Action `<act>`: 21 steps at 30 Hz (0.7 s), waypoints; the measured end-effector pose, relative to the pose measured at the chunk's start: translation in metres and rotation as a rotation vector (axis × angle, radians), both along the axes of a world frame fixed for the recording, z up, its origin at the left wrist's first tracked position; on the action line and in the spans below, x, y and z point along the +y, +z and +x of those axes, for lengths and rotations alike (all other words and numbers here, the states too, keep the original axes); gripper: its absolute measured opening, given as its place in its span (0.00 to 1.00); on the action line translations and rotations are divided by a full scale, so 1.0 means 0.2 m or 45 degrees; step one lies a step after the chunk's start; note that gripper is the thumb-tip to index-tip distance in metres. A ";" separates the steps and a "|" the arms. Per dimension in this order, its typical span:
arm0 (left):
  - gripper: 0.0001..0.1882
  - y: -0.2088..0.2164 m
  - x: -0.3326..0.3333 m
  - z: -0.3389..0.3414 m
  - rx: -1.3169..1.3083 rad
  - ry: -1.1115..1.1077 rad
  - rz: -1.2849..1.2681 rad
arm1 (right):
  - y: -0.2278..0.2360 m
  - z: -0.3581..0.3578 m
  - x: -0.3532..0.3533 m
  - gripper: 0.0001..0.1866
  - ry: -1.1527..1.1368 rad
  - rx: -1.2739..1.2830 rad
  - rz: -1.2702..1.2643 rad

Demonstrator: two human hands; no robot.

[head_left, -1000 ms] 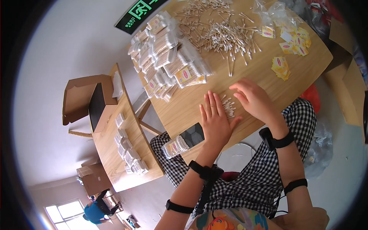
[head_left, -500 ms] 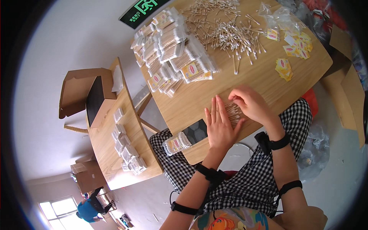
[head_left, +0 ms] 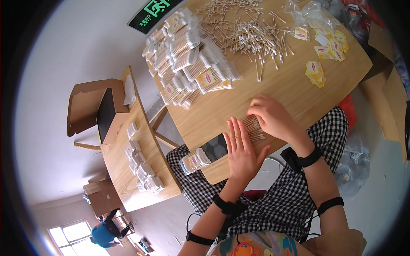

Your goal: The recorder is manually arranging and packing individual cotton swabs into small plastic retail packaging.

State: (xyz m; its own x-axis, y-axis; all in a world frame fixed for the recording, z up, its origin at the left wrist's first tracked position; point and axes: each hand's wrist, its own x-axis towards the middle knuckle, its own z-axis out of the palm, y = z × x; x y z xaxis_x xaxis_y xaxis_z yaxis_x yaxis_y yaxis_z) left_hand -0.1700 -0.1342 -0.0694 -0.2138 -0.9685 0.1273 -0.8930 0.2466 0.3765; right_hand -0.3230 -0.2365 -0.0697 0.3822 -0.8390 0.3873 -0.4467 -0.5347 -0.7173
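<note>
A flat row of cotton swabs (head_left: 255,128) lies on the table close to me, between my two hands. Resting along its left side, my left hand (head_left: 240,154) is flat, with straight fingers and the thumb spread out; it grips nothing. My right hand (head_left: 273,117) curls in from the right, fingertips bent together at the far end of the row. Whatever is between those fingertips is hidden. Just left of my left hand sits a dark phone-like slab (head_left: 215,147) with a hexagon pattern. A clear pack of swabs (head_left: 195,161) lies beside it at the table edge.
Stacked swab packs (head_left: 188,55) cover the table's far left. Loose swabs (head_left: 260,38) are heaped at the back, with yellow cards (head_left: 315,74) and clear bags (head_left: 314,19) to the right. A side table (head_left: 115,166) holds more packs and an open carton (head_left: 96,104). Someone in blue (head_left: 102,235) is far off.
My left hand has slid slightly left and nearer me, uncovering more of the swab row. The right hand's fingertips have come down and left, onto the row's far end.
</note>
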 end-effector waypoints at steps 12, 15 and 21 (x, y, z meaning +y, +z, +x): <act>0.59 -0.02 -0.24 -0.06 -0.322 -0.050 -0.043 | 0.03 -0.10 0.02 0.06 -0.314 -0.131 0.025; 0.58 -0.01 -0.22 -0.07 -0.303 -0.039 -0.045 | 0.04 -0.08 0.01 0.06 -0.325 -0.145 0.025; 0.58 0.01 -0.09 -0.10 -0.322 -0.016 0.006 | 0.01 -0.05 0.02 0.06 -0.289 -0.153 0.024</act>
